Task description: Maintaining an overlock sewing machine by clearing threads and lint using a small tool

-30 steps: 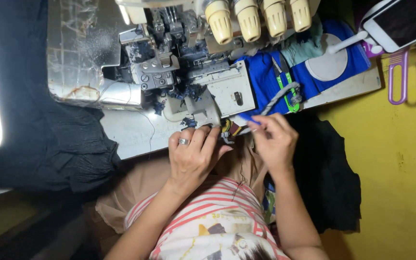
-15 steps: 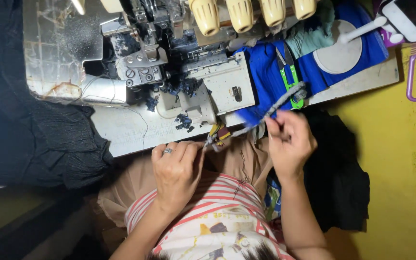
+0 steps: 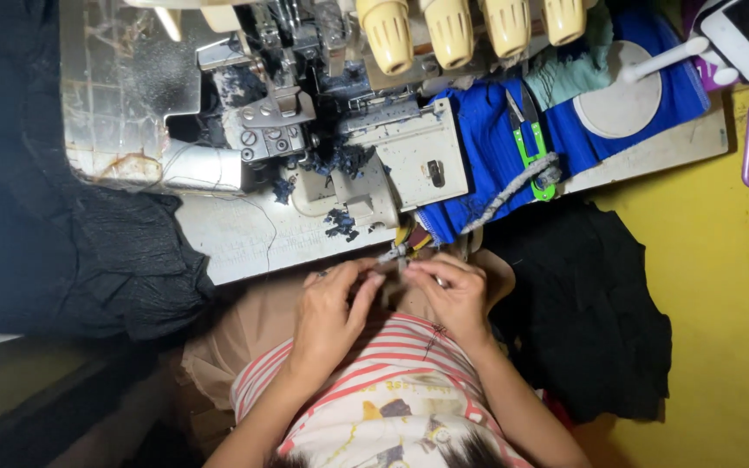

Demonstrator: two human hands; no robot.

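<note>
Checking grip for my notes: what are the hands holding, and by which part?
Both the left hand and right hand pinch a small strip between fingertips at the table edge; the exact part cannot be told.

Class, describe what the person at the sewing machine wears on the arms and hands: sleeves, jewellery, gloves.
Both forearms are bare, with no gloves on the left hand or the right hand. No ring shows from this angle. The only sleeves are the short ones of a red-and-white striped shirt with a printed front.
</note>
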